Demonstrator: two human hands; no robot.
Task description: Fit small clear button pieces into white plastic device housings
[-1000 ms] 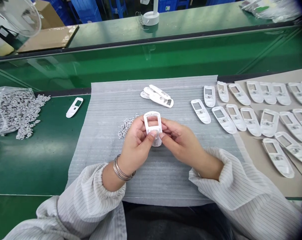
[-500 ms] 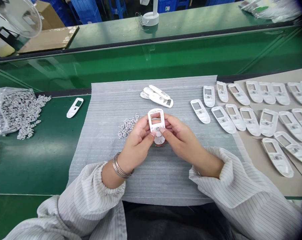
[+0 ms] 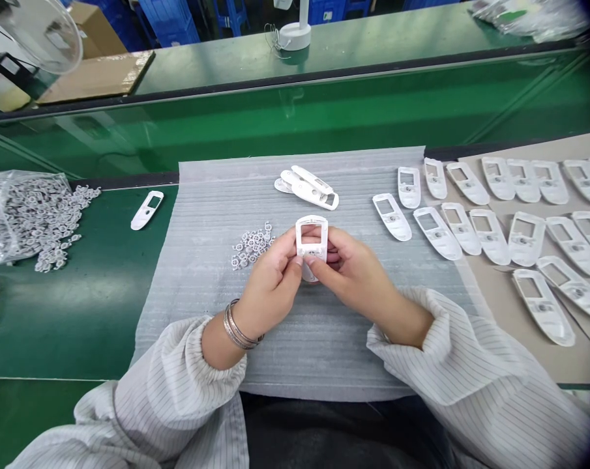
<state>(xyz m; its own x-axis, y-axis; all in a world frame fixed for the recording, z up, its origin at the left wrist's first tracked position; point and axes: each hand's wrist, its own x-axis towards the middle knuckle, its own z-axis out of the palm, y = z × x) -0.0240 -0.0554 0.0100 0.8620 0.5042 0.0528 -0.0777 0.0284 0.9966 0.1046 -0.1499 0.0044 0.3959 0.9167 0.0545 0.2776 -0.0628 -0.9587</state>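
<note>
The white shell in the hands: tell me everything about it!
The shell is white and looks like plastic. It has a curved top edge, a squarish see-through hole, and details below too tiny to make out. The left hand and right hand hold it over the grey sheet, hole end pointing away, covering part of its lower half.

A factory assembly station, recognisable by its green desk (image 3: 70, 326) overlaid with a foam sheet (image 3: 191, 280), its rows of matching white plastic housings (image 3: 495, 250), its clear bag (image 3: 6, 225) of small grey plastic fittings (image 3: 53, 259), and the blue plastic crates (image 3: 170, 23) beyond the ledge (image 3: 216, 65).
</note>
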